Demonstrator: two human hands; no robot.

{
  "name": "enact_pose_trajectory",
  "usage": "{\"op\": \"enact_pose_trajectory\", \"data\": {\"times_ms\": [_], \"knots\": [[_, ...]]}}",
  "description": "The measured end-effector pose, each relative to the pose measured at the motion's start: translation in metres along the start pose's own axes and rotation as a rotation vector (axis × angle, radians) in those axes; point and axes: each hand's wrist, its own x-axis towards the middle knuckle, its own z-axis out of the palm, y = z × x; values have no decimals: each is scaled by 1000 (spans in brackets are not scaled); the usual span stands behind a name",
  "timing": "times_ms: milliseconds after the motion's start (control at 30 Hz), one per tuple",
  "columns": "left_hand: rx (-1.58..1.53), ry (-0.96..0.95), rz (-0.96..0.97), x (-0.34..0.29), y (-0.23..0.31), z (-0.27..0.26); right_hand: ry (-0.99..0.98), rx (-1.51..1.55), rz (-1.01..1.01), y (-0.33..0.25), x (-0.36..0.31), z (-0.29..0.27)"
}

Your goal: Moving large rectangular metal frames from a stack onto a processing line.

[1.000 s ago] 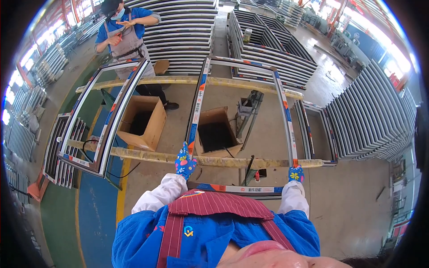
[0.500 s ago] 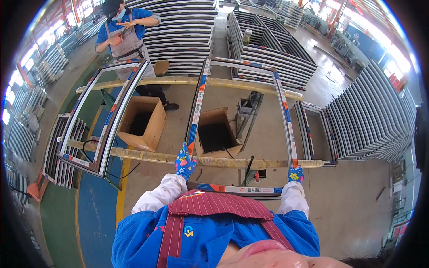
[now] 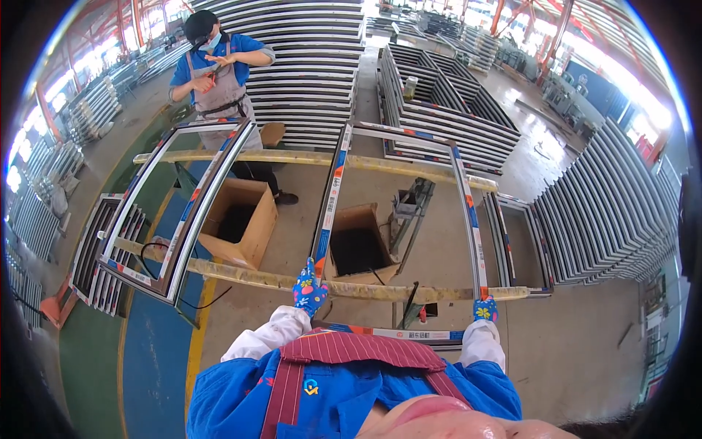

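A rectangular metal window frame (image 3: 331,203), dark-edged with printed protective tape, lies across two padded rails. My left hand (image 3: 310,293), in a blue flowered glove, is closed round its left side bar near the close end. On the right side bar my right hand (image 3: 484,309), gloved alike, grips at about the same height; part of its fingers is hidden. The frame's near bar (image 3: 395,333) runs just in front of my apron. Both hands are beside the near padded rail (image 3: 395,293).
Another frame (image 3: 184,212) rests on the rails to the left. Cardboard boxes (image 3: 262,223) stand beneath. Stacked frames rise behind (image 3: 303,73), at far right (image 3: 607,212) and back middle (image 3: 446,132). A co-worker (image 3: 219,73) stands at the back left, holding a red-handled tool.
The whole view has tipped, so the scene sits lower in the picture. Both my hands keep their places on the frame, which shows no clear shift on the rails.
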Motion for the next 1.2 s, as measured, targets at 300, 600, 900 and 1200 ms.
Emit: {"op": "enact_pose_trajectory", "data": {"times_ms": [300,600,900,1200], "knots": [[8,7,6,2,-1,-3,-181,85,-55,5,15,-10],[-70,-66,-59,2,7,-13,-106,81,-87,-4,8,-18],[-84,-33,-7,4,8,-7,2,68,-112,17,18,7],[-85,-43,-30,1,7,-9,-12,-45,-92,-5,2,-19]]}}
